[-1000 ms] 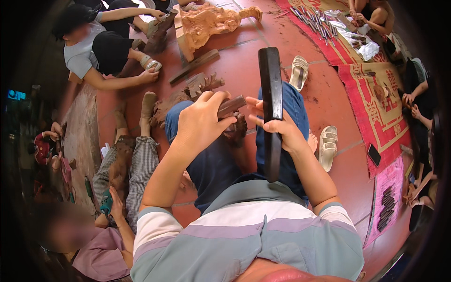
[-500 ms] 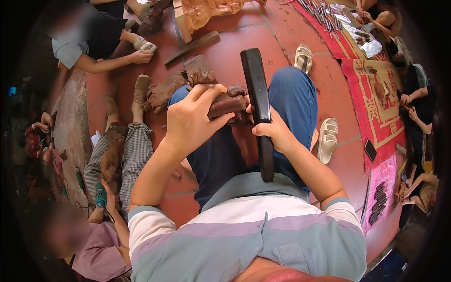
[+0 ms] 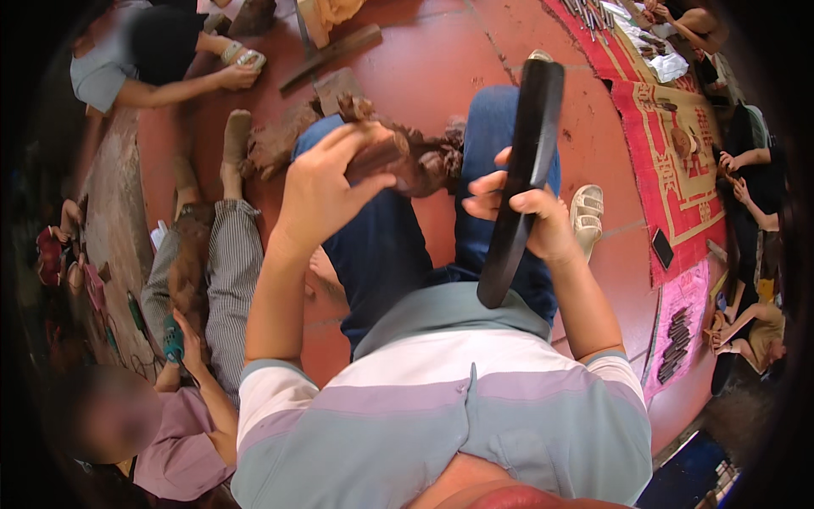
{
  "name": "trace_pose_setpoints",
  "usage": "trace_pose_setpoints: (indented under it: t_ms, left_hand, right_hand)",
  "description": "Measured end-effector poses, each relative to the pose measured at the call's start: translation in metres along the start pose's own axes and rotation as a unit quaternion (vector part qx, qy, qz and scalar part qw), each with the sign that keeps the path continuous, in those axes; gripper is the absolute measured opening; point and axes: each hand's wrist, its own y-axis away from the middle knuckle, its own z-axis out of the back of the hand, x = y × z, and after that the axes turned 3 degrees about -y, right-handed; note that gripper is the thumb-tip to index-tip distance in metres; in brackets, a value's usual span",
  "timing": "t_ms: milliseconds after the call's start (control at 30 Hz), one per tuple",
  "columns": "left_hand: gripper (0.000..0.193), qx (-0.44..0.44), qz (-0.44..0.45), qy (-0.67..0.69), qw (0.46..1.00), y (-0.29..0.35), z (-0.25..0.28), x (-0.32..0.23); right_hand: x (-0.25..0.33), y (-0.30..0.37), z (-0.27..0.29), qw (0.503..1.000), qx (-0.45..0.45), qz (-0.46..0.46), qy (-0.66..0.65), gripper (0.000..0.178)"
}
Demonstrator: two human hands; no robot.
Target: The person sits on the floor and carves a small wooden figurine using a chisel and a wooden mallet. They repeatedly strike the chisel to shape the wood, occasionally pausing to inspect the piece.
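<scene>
My left hand (image 3: pixel 326 182) is curled around the thick, smooth end of a reddish-brown carved wood piece (image 3: pixel 430 164). This carving lies across my knees, and its knobbly part extends to the right of the hand. My left fingers are slightly blurred. In my right hand (image 3: pixel 543 216) is a long dark wooden bar (image 3: pixel 524 178), flat-sided and nearly black. The bar stands steeply, its top leaning right, above my right thigh. My thumb crosses its near side, and the other fingers show loosely on its left. No contact shows between the bar and the carving.
Another rough carved wood piece (image 3: pixel 284 140) lies beyond my left knee, near a wooden strip (image 3: pixel 331 58). At left, a person holds a green power tool (image 3: pixel 174 339). A red patterned mat (image 3: pixel 640 153) with a phone (image 3: pixel 662 248) and a sandal (image 3: pixel 587 212) are on the right.
The dark bar has moved right, away from the carving, and tilted rightward. My right fingers have loosened around it. My left hand has shifted slightly left with the carving's end.
</scene>
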Motion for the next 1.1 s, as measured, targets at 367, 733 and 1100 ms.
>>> trace_pose_setpoints:
  t_ms: [367, 733, 1100]
  left_hand:
    - [0.048, -0.046, 0.015, 0.013, 0.999, 0.014, -0.011, -0.004]
    - [0.043, -0.156, 0.028, 0.085, 0.984, 0.019, -0.021, -0.047]
    - [0.031, -0.129, -0.143, 0.264, 0.945, -0.018, -0.114, -0.127]
  right_hand:
    - [0.045, 0.045, 0.035, 0.976, -0.143, 0.130, -0.096, 0.054]
    - [0.049, 0.088, 0.031, 0.886, -0.268, 0.096, 0.366, 0.067]
    - [0.040, 0.105, 0.044, 0.803, -0.246, 0.243, 0.485, 0.038]
